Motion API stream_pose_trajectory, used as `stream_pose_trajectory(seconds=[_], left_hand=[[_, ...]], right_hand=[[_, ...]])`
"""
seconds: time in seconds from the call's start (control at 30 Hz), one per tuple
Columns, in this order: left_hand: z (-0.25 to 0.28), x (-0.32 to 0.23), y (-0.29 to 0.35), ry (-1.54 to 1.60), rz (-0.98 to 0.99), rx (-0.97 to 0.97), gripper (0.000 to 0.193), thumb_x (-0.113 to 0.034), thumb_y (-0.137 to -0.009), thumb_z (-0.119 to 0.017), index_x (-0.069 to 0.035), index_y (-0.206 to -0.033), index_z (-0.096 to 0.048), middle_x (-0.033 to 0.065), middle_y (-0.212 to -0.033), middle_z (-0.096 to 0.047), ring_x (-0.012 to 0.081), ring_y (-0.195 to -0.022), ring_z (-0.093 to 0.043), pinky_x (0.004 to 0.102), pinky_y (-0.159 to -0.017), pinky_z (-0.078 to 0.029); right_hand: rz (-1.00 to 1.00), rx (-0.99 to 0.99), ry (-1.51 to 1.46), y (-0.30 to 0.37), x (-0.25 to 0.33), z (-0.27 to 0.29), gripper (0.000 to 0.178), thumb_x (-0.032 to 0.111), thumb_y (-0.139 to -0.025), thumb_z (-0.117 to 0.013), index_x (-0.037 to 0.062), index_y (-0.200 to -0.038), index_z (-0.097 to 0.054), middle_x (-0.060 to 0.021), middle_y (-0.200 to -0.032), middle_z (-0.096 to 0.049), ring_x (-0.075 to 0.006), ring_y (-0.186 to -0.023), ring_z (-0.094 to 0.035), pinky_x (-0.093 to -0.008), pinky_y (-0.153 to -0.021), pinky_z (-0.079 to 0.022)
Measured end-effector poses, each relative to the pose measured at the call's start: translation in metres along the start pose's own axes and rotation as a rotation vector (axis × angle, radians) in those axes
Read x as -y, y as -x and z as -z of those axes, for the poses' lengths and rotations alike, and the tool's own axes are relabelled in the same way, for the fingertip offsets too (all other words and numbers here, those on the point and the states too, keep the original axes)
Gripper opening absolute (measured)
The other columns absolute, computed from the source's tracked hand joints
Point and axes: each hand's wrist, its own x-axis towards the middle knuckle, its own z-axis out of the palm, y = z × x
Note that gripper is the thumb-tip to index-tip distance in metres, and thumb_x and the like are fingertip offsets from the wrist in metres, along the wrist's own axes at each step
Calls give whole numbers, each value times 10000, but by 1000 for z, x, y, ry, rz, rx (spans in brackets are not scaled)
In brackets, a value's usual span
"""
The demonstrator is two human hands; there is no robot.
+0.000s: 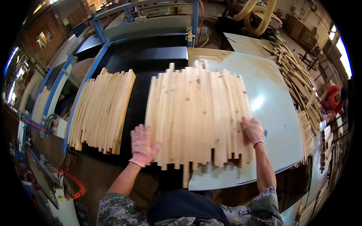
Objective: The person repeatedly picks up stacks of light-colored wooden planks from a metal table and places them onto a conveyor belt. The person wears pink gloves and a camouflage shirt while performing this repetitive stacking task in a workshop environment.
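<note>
A wide row of pale wooden strips (188, 109), laid side by side with uneven ends, sits between my two hands. Its left part lies over the black bed and its right part over the pale sheet. My left hand (143, 146), in a pink-and-white knit glove, is against the row's left edge, fingers stretched out and thumb toward the strips. Gloved the same way, my right hand (252, 130) grips the right edge with bent fingers. One strip (186, 175) sticks out toward me past the others.
A second row of strips (102, 111) lies on the black bed (132, 56) at left. A shiny pale sheet (271, 113) covers the right side. Blue machine framing (85, 92) borders the bed. Loose wood scraps (292, 71) are heaped at far right; an orange coiled hose (77, 184) hangs lower left.
</note>
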Motion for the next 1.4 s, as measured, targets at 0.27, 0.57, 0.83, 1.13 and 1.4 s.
stream_pose_trajectory(seconds=[0.27, 0.57, 0.83, 1.13, 1.4], left_hand=[[26, 112, 16, -129, 215, 31, 840, -508, -961, -641, 3, -1596, -435, 301, -1694, -327, 468, -1584, -284, 580, -1323, -148], [37, -35, -55, 215, -208, -121, 795, -506, -998, -584, -47, -1626, -418, 274, -1716, -307, 442, -1609, -243, 582, -1328, -113], [-12, -83, -70, 78, -186, -8, 702, -478, -1054, -488, -89, -1634, -422, 180, -1725, -350, 389, -1603, -289, 560, -1324, -129], [-6, -84, -74, 54, -177, 1, 691, -474, -1058, -498, -106, -1638, -422, 173, -1730, -342, 378, -1599, -303, 543, -1331, -129], [-7, -83, -69, 32, -164, 52, 714, -471, -1060, -500, -119, -1668, -372, 152, -1752, -307, 370, -1614, -273, 523, -1338, -123]], right_hand=[[79, 202, -123, 62, 125, -20, 766, 650, -913, -666, -75, -1156, -709, -309, -1149, -742, -446, -1154, -705, -484, -1007, -545], [261, 19, 106, 69, 158, -29, 1006, 537, -905, -692, -7, -1654, -301, -241, -1614, -459, -395, -1494, -439, -465, -1253, -347], [499, 80, 131, 70, 249, -77, 848, 478, -977, -613, 88, -1675, -331, -251, -1684, -369, -408, -1589, -302, -570, -1305, -199], [552, -101, 135, 40, 257, -101, 618, 314, -1028, -509, 88, -1602, -458, -263, -1659, -403, -440, -1567, -335, -649, -1271, -198], [519, -105, 152, 19, 165, -68, 679, 362, -993, -580, 85, -1601, -458, -221, -1669, -421, -421, -1572, -345, -583, -1301, -210]])
